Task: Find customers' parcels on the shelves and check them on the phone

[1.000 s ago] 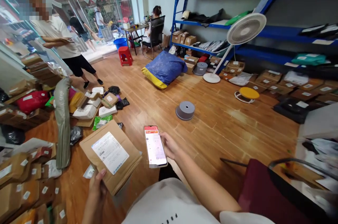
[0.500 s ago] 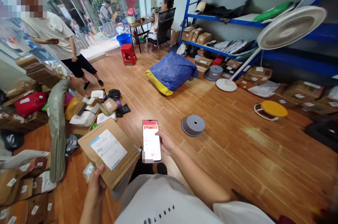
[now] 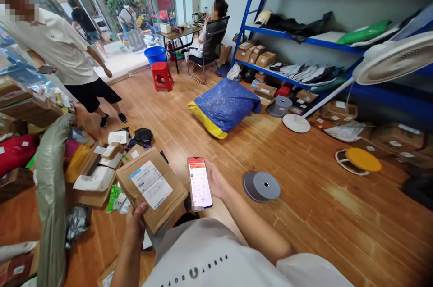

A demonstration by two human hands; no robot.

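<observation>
My left hand (image 3: 135,219) grips the lower left corner of a flat cardboard parcel (image 3: 172,183), thumb on top. A white shipping label (image 3: 151,184) with a blue strip and a barcode faces up on it. In my right hand (image 3: 216,181) is a smartphone (image 3: 200,183), held along its right side with the lit screen facing me. The screen has a red band at the top and rows of small icons. The phone is right of the parcel, its edge close to the parcel's right corner. The fingers beneath both things are hidden.
Parcels and mailing bags (image 3: 93,179) cover the floor at left, with a long wrapped roll (image 3: 50,201). A blue sack (image 3: 225,107), grey stool (image 3: 262,186), yellow stool (image 3: 363,159) and white fan (image 3: 296,123) stand ahead and right. A person (image 3: 64,48) stands at left; another sits at a table (image 3: 182,32).
The phone screen has changed from mostly white to rows of icons. My view has turned slightly left to right across the room; the standing person has lowered the hand holding a phone.
</observation>
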